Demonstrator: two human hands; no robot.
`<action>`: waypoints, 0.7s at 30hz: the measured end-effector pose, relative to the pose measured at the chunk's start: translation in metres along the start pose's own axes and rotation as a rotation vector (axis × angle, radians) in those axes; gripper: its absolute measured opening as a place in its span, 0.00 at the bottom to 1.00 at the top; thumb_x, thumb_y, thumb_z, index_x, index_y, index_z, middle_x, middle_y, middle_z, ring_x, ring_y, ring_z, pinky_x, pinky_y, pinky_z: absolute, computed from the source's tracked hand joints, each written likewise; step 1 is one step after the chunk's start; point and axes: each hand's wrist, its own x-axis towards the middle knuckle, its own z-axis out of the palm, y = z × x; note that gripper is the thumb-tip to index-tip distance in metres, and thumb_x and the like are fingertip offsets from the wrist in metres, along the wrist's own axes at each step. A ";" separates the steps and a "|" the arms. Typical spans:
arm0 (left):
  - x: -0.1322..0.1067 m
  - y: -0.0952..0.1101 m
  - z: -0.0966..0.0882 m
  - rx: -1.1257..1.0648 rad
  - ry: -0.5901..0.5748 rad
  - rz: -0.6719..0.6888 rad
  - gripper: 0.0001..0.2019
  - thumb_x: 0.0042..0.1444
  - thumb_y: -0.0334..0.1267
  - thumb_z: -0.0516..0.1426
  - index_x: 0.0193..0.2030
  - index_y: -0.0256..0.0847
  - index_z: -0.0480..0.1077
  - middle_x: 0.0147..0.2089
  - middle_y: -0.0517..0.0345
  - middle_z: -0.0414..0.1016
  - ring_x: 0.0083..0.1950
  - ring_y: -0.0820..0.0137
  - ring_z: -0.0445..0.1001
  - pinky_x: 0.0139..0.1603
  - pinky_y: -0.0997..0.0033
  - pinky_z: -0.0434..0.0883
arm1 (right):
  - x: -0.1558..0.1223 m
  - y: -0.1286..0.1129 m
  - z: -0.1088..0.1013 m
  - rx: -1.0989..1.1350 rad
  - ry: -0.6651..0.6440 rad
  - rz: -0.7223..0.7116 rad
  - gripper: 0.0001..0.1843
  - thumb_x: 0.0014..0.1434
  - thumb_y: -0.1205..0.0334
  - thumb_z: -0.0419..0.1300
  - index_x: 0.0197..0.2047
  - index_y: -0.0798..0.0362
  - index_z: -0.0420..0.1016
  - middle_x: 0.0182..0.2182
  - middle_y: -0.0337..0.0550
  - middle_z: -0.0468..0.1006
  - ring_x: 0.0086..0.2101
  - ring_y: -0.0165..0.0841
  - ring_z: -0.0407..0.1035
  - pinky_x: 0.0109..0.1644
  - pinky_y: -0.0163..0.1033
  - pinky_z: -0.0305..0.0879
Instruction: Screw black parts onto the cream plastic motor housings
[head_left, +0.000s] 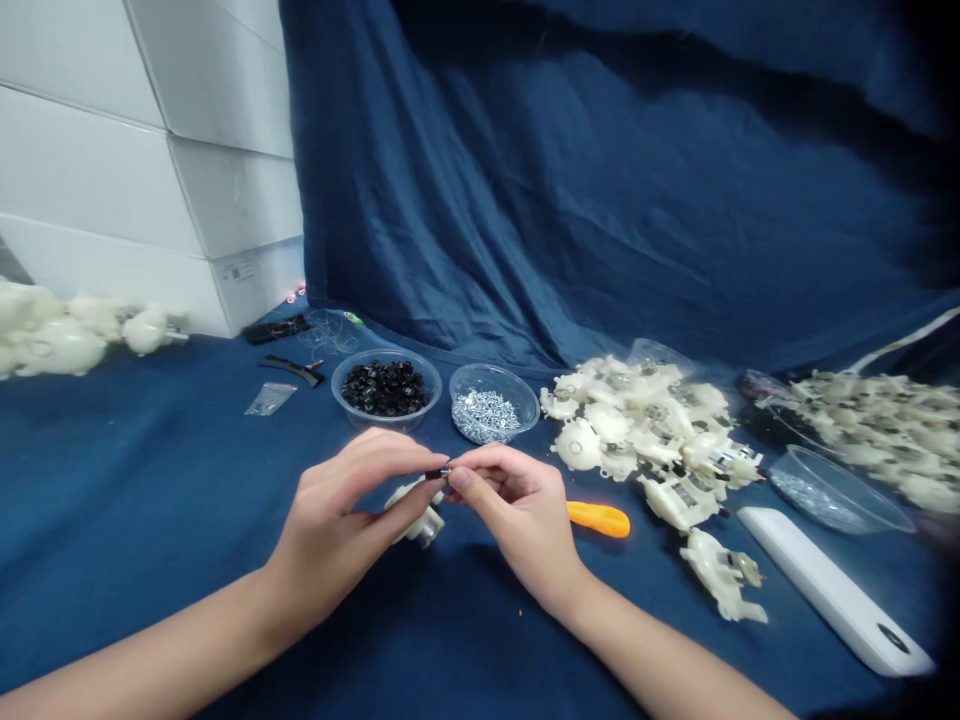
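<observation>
Both hands meet at the middle of the view, above the blue cloth. My left hand [337, 510] pinches a small black plastic part [434, 474] between thumb and fingertips. My right hand [517, 510] is closed at its fingertips on a tiny silvery screw [445, 471], which touches the black part's right end; its far end is hidden by the fingers. Below and behind the left fingers lies a cream plastic housing [426, 528] with a metal piece, partly covered by the hand. An orange handle [600, 518] sticks out from behind my right hand.
Tubs of black parts [385, 390] and screws [491, 405] stand beyond the hands. Cream housings [637, 415] are heaped to the right, near a long white object [832, 590] and another clear tub [840, 490]. White boxes [150, 170] stack at back left.
</observation>
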 end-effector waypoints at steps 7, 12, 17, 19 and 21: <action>0.001 0.002 0.000 0.038 0.003 -0.032 0.15 0.59 0.28 0.64 0.50 0.48 0.78 0.45 0.57 0.80 0.48 0.66 0.78 0.50 0.64 0.75 | 0.000 -0.001 -0.005 -0.177 -0.011 -0.121 0.06 0.59 0.62 0.69 0.41 0.52 0.84 0.34 0.43 0.83 0.32 0.31 0.78 0.37 0.35 0.76; 0.001 0.002 -0.001 0.031 -0.015 -0.039 0.15 0.60 0.28 0.64 0.51 0.49 0.79 0.45 0.57 0.80 0.49 0.67 0.78 0.51 0.64 0.75 | 0.002 -0.003 -0.007 -0.272 -0.019 -0.173 0.05 0.60 0.62 0.68 0.40 0.52 0.84 0.33 0.42 0.83 0.32 0.30 0.77 0.37 0.35 0.75; 0.001 0.002 -0.003 0.028 -0.011 -0.036 0.15 0.60 0.29 0.63 0.51 0.51 0.80 0.45 0.58 0.81 0.49 0.65 0.79 0.51 0.63 0.75 | 0.002 -0.004 -0.008 -0.328 -0.038 -0.195 0.06 0.63 0.62 0.66 0.40 0.53 0.83 0.33 0.42 0.82 0.31 0.30 0.75 0.36 0.35 0.72; 0.001 0.001 -0.003 0.037 -0.011 -0.033 0.14 0.61 0.29 0.63 0.50 0.51 0.80 0.45 0.58 0.81 0.48 0.65 0.79 0.51 0.62 0.75 | 0.002 -0.004 -0.008 -0.350 -0.041 -0.213 0.06 0.63 0.62 0.65 0.40 0.54 0.83 0.32 0.41 0.81 0.30 0.29 0.74 0.36 0.35 0.71; 0.001 -0.001 -0.002 0.047 -0.014 -0.023 0.14 0.61 0.29 0.63 0.50 0.51 0.80 0.45 0.57 0.81 0.49 0.65 0.79 0.51 0.62 0.76 | 0.002 -0.004 -0.008 -0.367 -0.042 -0.231 0.06 0.64 0.62 0.65 0.39 0.54 0.83 0.31 0.40 0.81 0.30 0.28 0.72 0.35 0.34 0.70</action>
